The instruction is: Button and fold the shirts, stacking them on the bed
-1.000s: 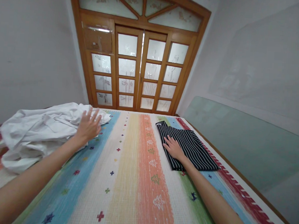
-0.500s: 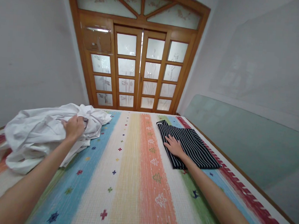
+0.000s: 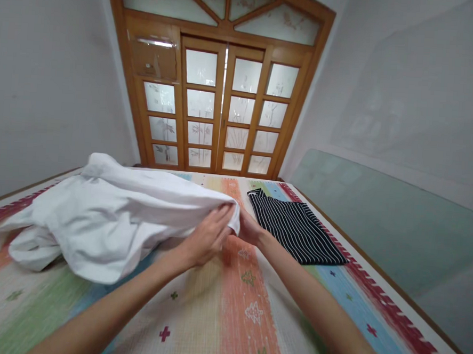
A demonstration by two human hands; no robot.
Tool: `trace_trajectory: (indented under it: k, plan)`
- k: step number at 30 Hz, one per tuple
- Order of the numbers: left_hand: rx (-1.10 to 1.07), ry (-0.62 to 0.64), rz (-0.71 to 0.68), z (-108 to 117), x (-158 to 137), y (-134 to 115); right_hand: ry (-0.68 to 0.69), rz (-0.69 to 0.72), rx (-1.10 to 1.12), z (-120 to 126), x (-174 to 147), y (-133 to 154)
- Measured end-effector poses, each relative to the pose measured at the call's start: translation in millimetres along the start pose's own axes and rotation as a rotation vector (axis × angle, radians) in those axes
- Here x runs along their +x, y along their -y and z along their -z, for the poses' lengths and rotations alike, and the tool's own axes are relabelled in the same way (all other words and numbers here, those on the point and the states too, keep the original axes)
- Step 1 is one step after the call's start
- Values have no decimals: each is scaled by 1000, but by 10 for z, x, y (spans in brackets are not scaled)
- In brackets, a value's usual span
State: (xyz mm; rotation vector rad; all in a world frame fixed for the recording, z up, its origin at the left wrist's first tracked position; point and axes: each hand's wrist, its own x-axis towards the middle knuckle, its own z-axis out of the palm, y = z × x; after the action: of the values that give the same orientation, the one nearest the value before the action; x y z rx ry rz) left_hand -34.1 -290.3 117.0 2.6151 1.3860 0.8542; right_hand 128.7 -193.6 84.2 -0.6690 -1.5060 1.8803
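A white cloth garment (image 3: 110, 206) lies crumpled over the left side of the bed, one end pulled out toward the middle. My left hand (image 3: 211, 234) grips that end, fingers closed on the fabric. Close beside it, my right hand (image 3: 249, 227) is at the very tip of the garment, its fingers partly hidden behind the white cloth and closed on the edge. To the right, apart from both hands, a folded black garment with white stripes (image 3: 297, 226) lies flat on the bed.
A striped, patterned bedspread (image 3: 196, 313) covers the bed. A pale green headboard (image 3: 379, 207) runs along the right side. Beyond the far edge stands a wooden door (image 3: 222, 106) with glass panes, between grey-white walls (image 3: 46, 80).
My left hand has drawn one end of the white garment to the right, toward the bed's middle. My right hand has left the striped garment and moved left to the white cloth.
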Motion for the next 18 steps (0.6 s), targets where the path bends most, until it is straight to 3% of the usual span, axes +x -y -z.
trace_trajectory:
  k: [3, 7, 12, 15, 18]
  plan:
    - [52, 196, -130, -153, -91, -59, -112, 58, 109, -96, 17, -43]
    - [93, 243, -177, -196, -225, 79, -434, 178, 117, 100, 30, -90]
    - [174, 92, -122, -155, -341, 418, -785, 462, 222, 487, -54, 240]
    - [225, -37, -27, -110, -374, 605, -932, 668, 278, 711, -179, 550]
    - [227, -134, 103, -66, -381, 747, -1086, 778, 304, 948, -323, 759]
